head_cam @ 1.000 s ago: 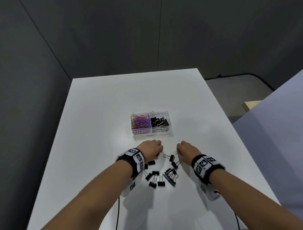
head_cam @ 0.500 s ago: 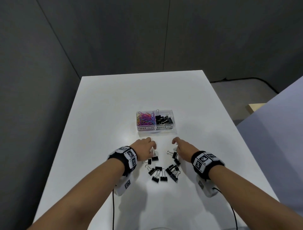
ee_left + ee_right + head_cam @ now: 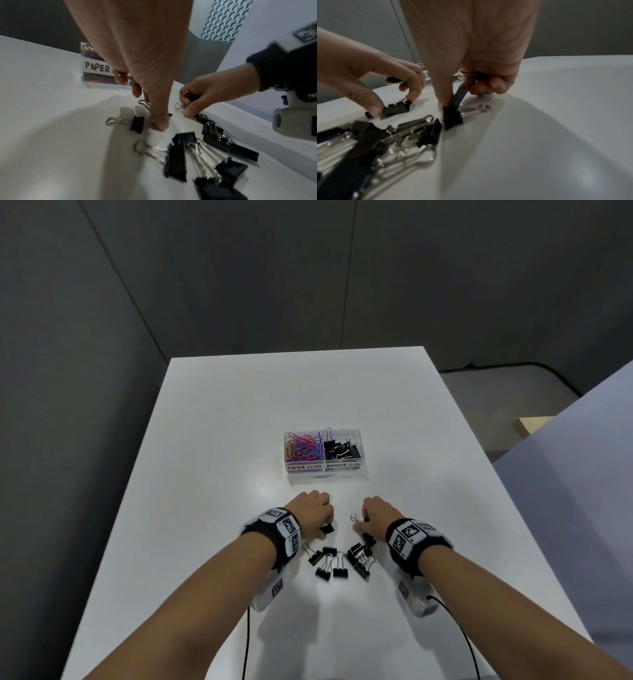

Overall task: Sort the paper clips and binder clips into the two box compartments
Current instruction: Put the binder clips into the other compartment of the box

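From the head view, a clear box (image 3: 324, 470) sits mid-frame on the white table (image 3: 212, 440), paper clips (image 3: 303, 446) in its left compartment, binder clips (image 3: 342, 449) in its right. Below it, the left hand (image 3: 313, 513) and right hand (image 3: 378, 517) flank a loose pile (image 3: 340, 561) of black clips. In the left wrist view, the left hand (image 3: 137, 60) pinches a clip (image 3: 169, 115) on the table at center. In the right wrist view, the right hand (image 3: 471, 54) grips a black clip (image 3: 458, 96) at center.
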A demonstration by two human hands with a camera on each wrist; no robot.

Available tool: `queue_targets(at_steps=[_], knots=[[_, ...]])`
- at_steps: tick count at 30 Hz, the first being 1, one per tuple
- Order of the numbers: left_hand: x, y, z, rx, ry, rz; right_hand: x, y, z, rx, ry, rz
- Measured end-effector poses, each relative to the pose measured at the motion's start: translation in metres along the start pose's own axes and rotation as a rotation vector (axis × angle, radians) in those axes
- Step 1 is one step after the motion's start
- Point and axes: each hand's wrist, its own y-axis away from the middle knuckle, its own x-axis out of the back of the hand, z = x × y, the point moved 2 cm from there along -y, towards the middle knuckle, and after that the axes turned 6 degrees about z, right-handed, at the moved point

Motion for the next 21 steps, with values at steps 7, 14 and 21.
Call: queue_targets(at_steps=[7,14,21], knots=[[-0.004,-0.002,-0.001,-0.009,-0.048,-0.01,0.007,0.006,0.014,0.044,-0.046,0.007],[-0.004,-0.006,-0.003,0.018,-0.016,0.001,0.016,0.01,0.012,0.017,-0.118,0.037],[-0.004,0.002,-0.005,0.112,0.212,-0.048,0.012,0.023,0.012,0.177,-0.014,-0.143]])
